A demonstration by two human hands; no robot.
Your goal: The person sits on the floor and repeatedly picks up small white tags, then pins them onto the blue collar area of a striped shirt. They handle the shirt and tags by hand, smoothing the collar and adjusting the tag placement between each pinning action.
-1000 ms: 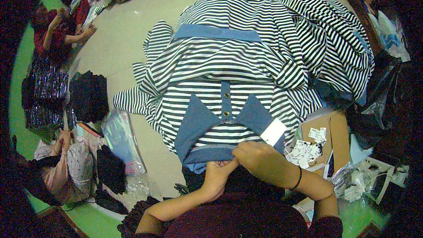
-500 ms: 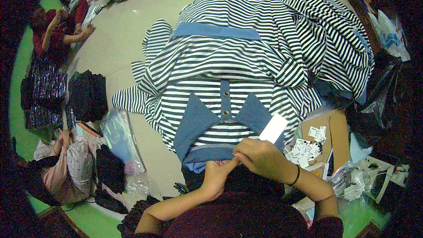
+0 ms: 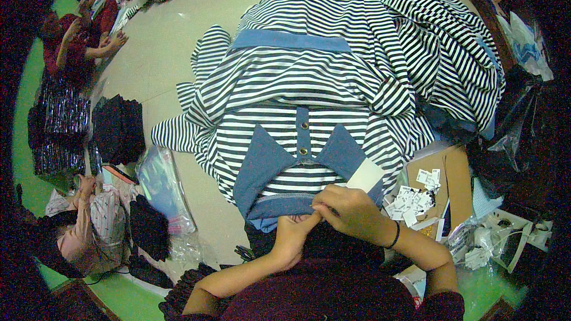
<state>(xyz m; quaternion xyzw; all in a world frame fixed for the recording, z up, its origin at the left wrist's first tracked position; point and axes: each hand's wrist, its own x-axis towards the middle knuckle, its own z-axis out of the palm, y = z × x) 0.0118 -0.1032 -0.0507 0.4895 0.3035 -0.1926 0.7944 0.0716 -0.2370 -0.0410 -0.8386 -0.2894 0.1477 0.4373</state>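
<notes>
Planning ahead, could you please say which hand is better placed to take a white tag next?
Probably the right hand: nearer the white tag pile; the left hand is farther, at the collar.

From my remote seat I made out a plain top, dark maroon and nearly black in its folds. Its right sleeve was short and roomy, ending above the elbow. I noticed a thin, dark, rounded band circling the right wrist. The left forearm, the left grip and the right grip were bare.
</notes>
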